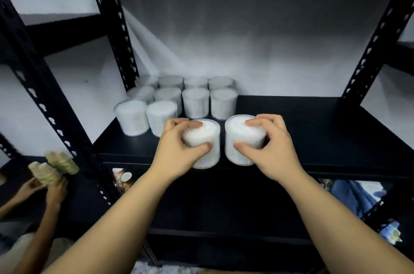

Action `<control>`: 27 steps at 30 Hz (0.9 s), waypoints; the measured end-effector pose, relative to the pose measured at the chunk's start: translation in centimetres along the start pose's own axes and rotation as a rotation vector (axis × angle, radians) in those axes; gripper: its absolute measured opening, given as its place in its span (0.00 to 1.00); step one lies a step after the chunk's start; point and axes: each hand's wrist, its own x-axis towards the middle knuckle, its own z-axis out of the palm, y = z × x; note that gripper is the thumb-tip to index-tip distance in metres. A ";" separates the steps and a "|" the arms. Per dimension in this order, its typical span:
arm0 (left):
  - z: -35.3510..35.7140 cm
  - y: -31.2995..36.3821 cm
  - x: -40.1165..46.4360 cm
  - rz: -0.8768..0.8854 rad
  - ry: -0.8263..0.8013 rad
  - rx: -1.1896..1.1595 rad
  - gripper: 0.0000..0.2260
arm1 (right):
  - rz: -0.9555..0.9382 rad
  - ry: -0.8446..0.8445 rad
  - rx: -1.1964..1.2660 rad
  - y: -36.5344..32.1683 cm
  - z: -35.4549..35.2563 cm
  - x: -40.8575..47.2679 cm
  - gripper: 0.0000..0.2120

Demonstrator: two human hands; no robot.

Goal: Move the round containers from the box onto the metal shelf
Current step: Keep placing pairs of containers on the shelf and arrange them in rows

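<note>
My left hand [177,150] grips a round clear container [207,150] full of white contents, fingers over its lid and thumb on its side. My right hand [268,146] grips a second round container [240,139] the same way. Both containers are at the front edge of the black metal shelf [313,130], side by side and a little apart. Behind them, several identical containers [195,103] stand in rows at the shelf's back left. The box is not in view.
Black perforated uprights [51,98] frame the shelf at left and right, and another shelf board runs overhead. The shelf's right half is bare. At lower left, another person's hands [53,188] hold greenish bottles on a neighbouring shelf. Blue packaged items [354,195] lie below.
</note>
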 end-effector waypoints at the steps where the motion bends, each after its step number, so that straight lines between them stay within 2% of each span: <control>1: 0.7 -0.1 0.6 -0.012 -0.005 0.010 0.24 | -0.001 -0.012 -0.008 0.6 -0.1 0.9 0.22; 12: 6.1 -0.3 2.7 -0.027 -0.008 0.026 0.22 | 0.008 -0.031 -0.007 5.7 -0.7 3.0 0.24; 15: 5.9 -0.1 3.0 -0.005 -0.042 0.032 0.26 | 0.030 -0.045 0.001 5.6 -0.9 3.3 0.29; 17: 5.5 -0.1 3.4 -0.027 -0.035 0.026 0.34 | 0.077 0.003 0.022 5.3 -0.9 3.7 0.35; 19: 5.4 0.3 3.8 -0.112 0.035 -0.013 0.38 | 0.173 0.111 0.047 4.6 -0.9 4.3 0.35; 21: 5.4 0.4 4.3 -0.181 0.075 -0.014 0.36 | 0.269 0.179 0.025 4.1 -0.8 4.7 0.32; 23: 5.3 0.2 4.9 -0.199 0.043 0.008 0.33 | 0.331 0.171 0.012 3.7 -0.8 4.8 0.30; 27: 4.8 -0.1 5.8 -0.240 -0.026 -0.112 0.29 | 0.425 0.174 0.163 3.7 -1.1 5.1 0.27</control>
